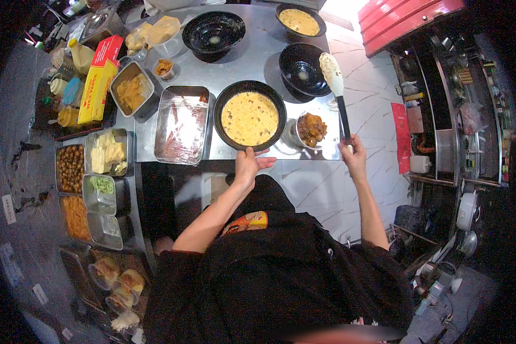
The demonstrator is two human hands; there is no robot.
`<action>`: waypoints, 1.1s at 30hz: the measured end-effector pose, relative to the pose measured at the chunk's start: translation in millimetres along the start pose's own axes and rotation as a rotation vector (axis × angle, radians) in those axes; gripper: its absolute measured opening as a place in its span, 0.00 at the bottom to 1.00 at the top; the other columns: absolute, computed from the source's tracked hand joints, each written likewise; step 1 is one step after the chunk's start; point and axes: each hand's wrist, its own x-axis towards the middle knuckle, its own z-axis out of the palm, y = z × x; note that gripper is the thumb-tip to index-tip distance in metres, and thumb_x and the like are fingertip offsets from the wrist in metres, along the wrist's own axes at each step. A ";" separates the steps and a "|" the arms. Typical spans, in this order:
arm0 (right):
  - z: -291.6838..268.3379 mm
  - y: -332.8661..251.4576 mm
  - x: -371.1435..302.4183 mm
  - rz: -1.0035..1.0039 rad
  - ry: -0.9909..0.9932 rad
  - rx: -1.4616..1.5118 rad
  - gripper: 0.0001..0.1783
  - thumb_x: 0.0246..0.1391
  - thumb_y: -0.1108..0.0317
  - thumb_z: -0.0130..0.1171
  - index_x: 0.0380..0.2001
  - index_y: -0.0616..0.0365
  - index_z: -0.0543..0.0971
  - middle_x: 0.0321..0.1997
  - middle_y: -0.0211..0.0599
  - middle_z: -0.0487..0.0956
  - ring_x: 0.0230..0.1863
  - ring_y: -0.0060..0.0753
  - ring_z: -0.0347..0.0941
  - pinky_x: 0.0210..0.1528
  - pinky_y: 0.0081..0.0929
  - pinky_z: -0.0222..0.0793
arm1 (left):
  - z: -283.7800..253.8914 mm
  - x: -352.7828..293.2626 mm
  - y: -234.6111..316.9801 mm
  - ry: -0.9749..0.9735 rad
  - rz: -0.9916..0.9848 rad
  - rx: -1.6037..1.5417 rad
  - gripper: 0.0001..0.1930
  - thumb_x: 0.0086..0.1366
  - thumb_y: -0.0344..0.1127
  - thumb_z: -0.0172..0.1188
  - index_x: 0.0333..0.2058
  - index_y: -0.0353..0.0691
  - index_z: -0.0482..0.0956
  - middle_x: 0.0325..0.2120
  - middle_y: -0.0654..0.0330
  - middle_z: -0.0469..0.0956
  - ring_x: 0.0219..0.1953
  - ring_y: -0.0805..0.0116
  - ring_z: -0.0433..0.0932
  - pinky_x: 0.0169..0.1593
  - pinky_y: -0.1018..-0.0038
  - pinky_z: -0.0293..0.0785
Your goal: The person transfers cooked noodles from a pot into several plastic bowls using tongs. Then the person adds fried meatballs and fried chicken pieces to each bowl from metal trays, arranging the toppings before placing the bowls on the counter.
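A black bowl holds a speckled pale-yellow mixture (pixel 250 118) close to the counter's front edge. At its near rim, my left hand (pixel 251 169) grips the bowl's side, with some fingertips pointing to the right. My right hand (pixel 354 153) is closed around the dark handle of a spatula (pixel 336 81). The spatula stands nearly upright, its white blade coated with pale, lumpy mixture. Between my hands sits a white tub of brown, glossy chunks (pixel 312 130). Beyond the tub, a black bowl (pixel 304 71) shows only a light spot at its bottom.
Left of the mixture stands a metal tray (pixel 182 125) with reddish smears. Another black bowl (pixel 214 35) and a bowl of yellow mixture (pixel 298 22) sit farther back. Metal pans of food, including yellow blocks (pixel 108 152), line the left side, beside a yellow-and-red box (pixel 101 80).
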 end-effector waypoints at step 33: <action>178.3 -233.0 -63.9 -0.604 -0.884 -0.422 0.32 0.61 0.52 0.54 0.61 0.64 0.67 0.58 0.41 0.72 0.58 0.33 0.65 0.61 0.30 0.57 | -253.9 -332.1 -126.8 1.657 0.740 -0.224 0.31 0.58 0.27 0.62 0.59 0.43 0.59 0.50 0.54 0.66 0.47 0.64 0.69 0.46 0.70 0.73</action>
